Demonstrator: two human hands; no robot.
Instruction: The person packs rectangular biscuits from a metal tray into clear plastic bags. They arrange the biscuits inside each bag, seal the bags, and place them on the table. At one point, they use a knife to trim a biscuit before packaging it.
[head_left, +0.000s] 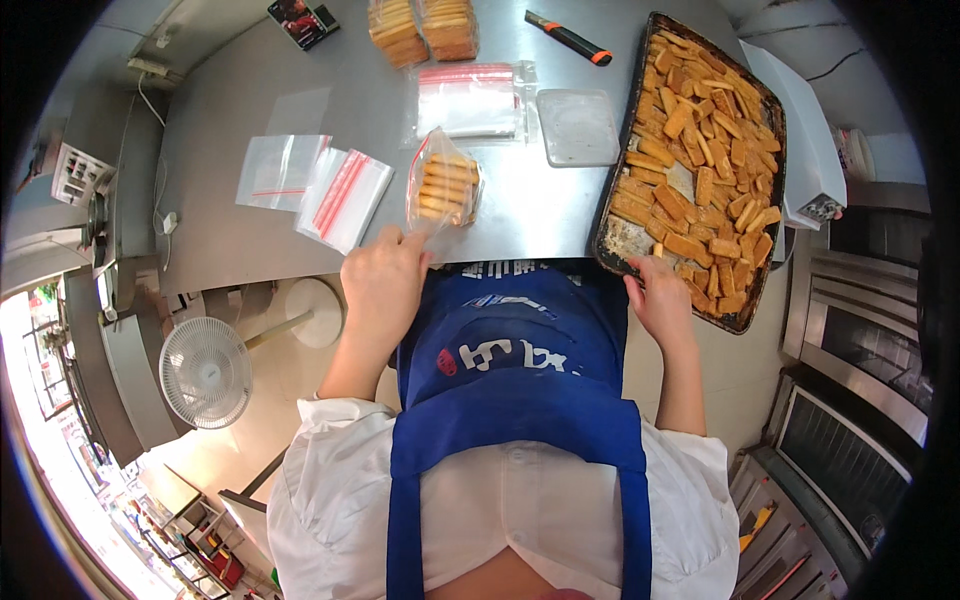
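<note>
My left hand (386, 281) pinches the near left edge of a clear zip bag (444, 184) at the steel table's front edge. Baked sticks lie stacked inside this bag. My right hand (661, 296) is at the near left corner of a dark baking tray (766, 289), its fingertips by a baked stick (658, 250); whether they grip it I cannot tell. Many golden-brown baked sticks (705, 187) are heaped in the tray. Flat bags with red zip strips (345, 199) lie left of the filled bag, and a pack of such bags (469, 101) lies behind it.
Two filled bags (425, 34) stand at the back of the steel table (217, 187). A black and orange utility knife (570, 37) lies back right, near a translucent flat square (577, 127). A white appliance (802, 142) is beyond the tray. A fan (206, 373) stands left, below table level.
</note>
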